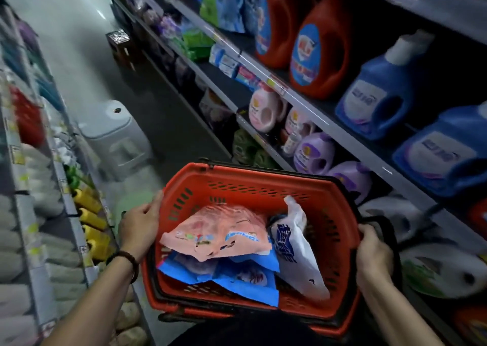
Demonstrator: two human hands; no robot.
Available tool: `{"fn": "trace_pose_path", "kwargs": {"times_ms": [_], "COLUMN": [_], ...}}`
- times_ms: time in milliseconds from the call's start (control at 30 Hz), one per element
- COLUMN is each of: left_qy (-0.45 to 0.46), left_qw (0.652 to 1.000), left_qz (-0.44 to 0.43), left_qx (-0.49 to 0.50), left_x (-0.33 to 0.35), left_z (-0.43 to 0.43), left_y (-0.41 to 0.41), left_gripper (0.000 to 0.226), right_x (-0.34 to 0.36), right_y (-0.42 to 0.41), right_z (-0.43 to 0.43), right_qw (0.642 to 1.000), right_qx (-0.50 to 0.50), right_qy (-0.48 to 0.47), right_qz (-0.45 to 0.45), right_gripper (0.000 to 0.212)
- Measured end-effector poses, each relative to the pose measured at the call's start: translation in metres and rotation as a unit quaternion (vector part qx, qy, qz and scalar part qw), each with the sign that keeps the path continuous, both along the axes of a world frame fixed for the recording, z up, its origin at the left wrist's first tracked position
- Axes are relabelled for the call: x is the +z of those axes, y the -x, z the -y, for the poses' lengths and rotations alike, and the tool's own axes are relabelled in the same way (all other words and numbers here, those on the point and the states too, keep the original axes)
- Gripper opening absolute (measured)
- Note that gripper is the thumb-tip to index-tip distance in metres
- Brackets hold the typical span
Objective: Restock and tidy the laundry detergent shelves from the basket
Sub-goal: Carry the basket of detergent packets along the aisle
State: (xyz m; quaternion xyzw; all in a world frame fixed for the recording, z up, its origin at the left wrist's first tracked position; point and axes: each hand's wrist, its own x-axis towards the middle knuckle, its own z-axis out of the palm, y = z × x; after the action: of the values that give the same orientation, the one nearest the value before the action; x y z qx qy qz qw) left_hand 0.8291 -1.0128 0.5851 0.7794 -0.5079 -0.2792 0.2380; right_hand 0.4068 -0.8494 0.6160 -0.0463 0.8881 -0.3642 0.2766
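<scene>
Shelving [39, 187] runs down the left edge, blurred, stacked with pale packs, and a row of yellow bottles [92, 219] juts from its front near the left hand [139, 227]. Ahead in the aisle, just off that shelving, a grey lidded bin [118, 137] stands on the floor and narrows the way through. The left hand, a beaded bracelet [126, 261] on its wrist, holds the left wall of the red basket [263, 187], thumb laid up along the rim; its fingers lie on the outer side, out of sight. The basket is carried low in front of the body, between the two racks. Inside it, a pink pouch [221, 232] lies on top of a blue pouch [237, 280], and a white pouch [297, 256] leans against the right wall beside them. The right hand [374, 251] has its fingers curled over the right rim, where a folded black handle [390, 229] loops just behind the knuckles. Detergent shelves [329, 114] climb the right side: orange jugs [321, 50] and blue jugs [382, 92] on the upper level, pink bottles [263, 111] and purple jugs [313, 150] on the level under it, close beside the basket's far right corner, and white jugs [442, 269] lowest, partly hidden by the right hand.
</scene>
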Motion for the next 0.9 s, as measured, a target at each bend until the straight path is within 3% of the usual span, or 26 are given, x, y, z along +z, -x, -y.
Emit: {"fn": "trace_pose_path", "kwargs": {"times_ms": [233, 400, 500, 633, 767, 900], "left_qy": [-0.035, -0.011, 0.007, -0.009, -0.019, -0.013], "left_qw": [0.997, 0.991, 0.983, 0.978, 0.974, 0.971], "left_qz": [0.016, 0.01, -0.006, 0.028, 0.04, 0.031], "left_qx": [0.066, 0.134, 0.184, 0.206, 0.222, 0.236], "left_x": [-0.01, -0.008, 0.005, 0.013, 0.002, -0.016], "left_z": [0.083, 0.175, 0.221, 0.268, 0.326, 0.409], "left_y": [-0.053, -0.08, -0.093, -0.113, -0.143, -0.176], "left_gripper": [0.069, 0.094, 0.084, 0.07, 0.079, 0.077], "right_x": [-0.017, -0.032, -0.026, -0.009, -0.008, -0.017], "right_y": [-0.034, -0.046, -0.055, -0.087, -0.121, -0.157], "right_z": [0.173, 0.317, 0.398, 0.488, 0.573, 0.667], "right_qw": [0.992, 0.988, 0.983, 0.972, 0.956, 0.966], "right_qx": [0.126, 0.142, 0.171, 0.228, 0.288, 0.254], "right_qy": [0.023, 0.038, 0.027, 0.033, 0.057, 0.031], "right_qz": [0.004, 0.046, 0.06, 0.051, 0.017, 0.031], "right_gripper": [0.038, 0.035, 0.047, 0.042, 0.043, 0.039]}}
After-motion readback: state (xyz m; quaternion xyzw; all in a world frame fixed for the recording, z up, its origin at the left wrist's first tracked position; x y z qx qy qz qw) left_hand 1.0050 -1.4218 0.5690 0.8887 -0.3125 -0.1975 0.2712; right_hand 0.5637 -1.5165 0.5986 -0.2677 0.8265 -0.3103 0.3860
